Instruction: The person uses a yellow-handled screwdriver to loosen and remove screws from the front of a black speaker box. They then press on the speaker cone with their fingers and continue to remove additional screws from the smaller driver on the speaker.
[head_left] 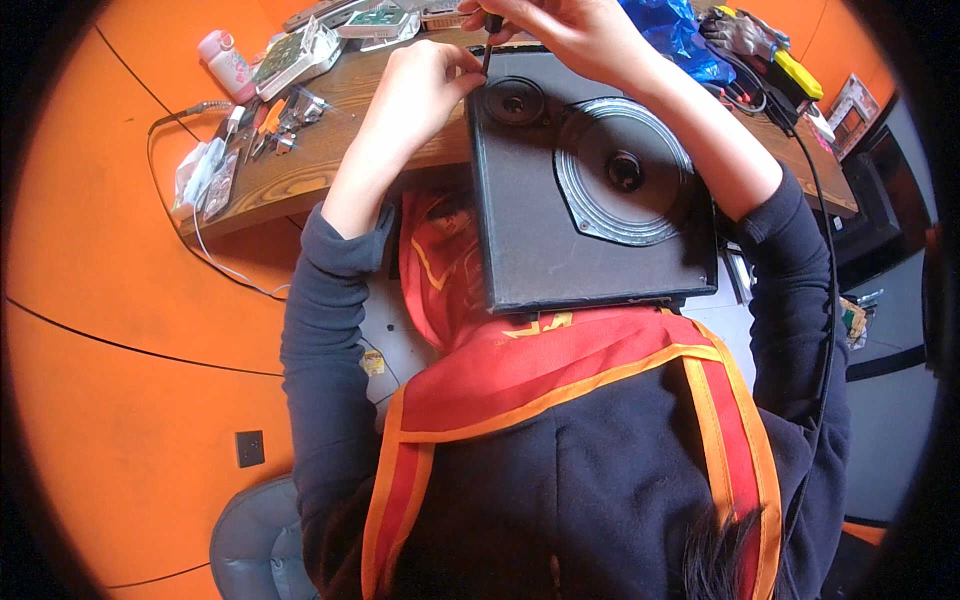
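Note:
A black speaker box [520, 230] rests tilted between my lap and the table edge, its front face up. It carries a large round woofer [625, 172] and a small tweeter [514, 102]. My right hand [565, 35] grips the dark handle of a screwdriver [488, 58], whose shaft points down at the box's far left corner. At that corner my left hand [430, 88] is closed, thumb and fingertips pinched beside the screwdriver's lower end. Whatever sits between those fingertips is too small to make out.
The wooden table [290, 175] holds loose hand tools [280, 120], a pink bottle [228, 68], circuit boards in white housings [298, 58], a blue plastic bag [680, 40] and work gloves [745, 35]. A black cable [825, 230] hangs along my right arm. A dark chair [262, 535] stands at lower left.

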